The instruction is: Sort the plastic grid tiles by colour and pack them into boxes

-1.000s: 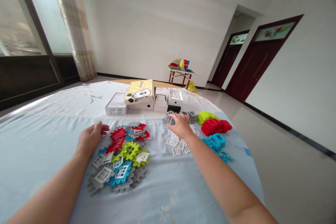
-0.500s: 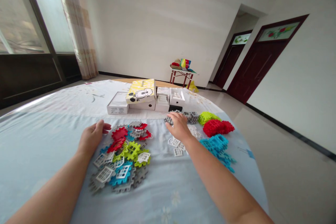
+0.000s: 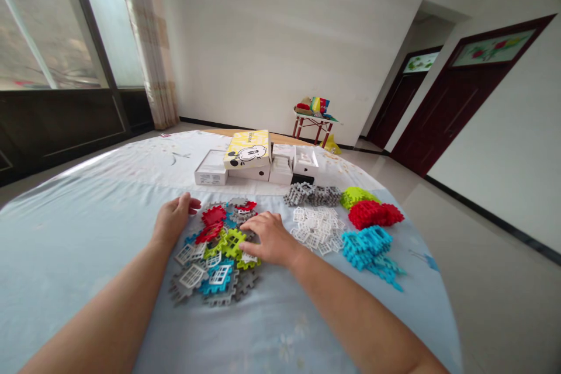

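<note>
A mixed heap of notched plastic building pieces lies on the table between my hands, with a red piece (image 3: 214,215), a lime green piece (image 3: 231,242), a blue piece (image 3: 214,286) and a white window piece (image 3: 193,274) among grey ones. My right hand (image 3: 274,239) hovers at the heap's right side, fingers and thumb apart, with nothing visible between them. Beside the heap's upper left, my left hand (image 3: 172,222) rests on the cloth, loosely bent and holding nothing I can see. The right hand partly covers a white piece and some grey ones.
Right of the heap lie piles by colour: white window pieces (image 3: 318,225), grey pieces (image 3: 313,194), lime pieces (image 3: 357,196), red pieces (image 3: 374,214) and blue pieces (image 3: 367,243). Behind stand a yellow-and-white box (image 3: 248,150), an open white box (image 3: 211,175) and other small boxes. A cloth covers the round table.
My right hand has moved left and nearer, from the grey pile to the mixed heap. My left hand stays beside the heap. The view has shifted slightly.
</note>
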A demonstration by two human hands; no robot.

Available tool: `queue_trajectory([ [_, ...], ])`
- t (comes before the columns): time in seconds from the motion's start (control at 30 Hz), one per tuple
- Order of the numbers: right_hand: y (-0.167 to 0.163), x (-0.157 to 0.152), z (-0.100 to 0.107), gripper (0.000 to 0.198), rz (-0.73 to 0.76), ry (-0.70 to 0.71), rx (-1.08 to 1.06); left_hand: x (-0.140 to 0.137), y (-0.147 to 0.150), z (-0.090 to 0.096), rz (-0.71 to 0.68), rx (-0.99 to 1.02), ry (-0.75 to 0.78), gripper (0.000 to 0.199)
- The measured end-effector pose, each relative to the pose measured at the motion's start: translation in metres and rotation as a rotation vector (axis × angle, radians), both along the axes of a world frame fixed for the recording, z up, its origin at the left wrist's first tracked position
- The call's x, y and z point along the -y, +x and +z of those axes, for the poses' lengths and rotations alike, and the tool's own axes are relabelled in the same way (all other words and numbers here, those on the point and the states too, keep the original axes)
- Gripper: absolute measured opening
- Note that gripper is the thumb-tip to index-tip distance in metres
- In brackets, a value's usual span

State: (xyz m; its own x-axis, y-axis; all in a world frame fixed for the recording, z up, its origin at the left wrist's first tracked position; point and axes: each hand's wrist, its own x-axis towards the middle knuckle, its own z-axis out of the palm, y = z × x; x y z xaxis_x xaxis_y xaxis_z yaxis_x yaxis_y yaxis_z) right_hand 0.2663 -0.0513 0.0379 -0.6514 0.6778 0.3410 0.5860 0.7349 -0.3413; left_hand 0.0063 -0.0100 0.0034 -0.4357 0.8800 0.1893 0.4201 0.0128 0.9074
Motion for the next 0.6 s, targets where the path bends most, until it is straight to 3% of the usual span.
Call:
queue_trajectory([
  [0.23, -0.004, 0.002, -0.005, 0.032, -0.004, 0.008, 0.027, -0.002, -0.002, -0.002, -0.001, 0.004, 0.0, 0.044],
  [0.6, 0.042, 0.003, 0.012, 0.03, -0.121, 0.042, -0.008, 0.005, 0.001, 0.01, -0.01, -0.039, -0.084, 0.041],
])
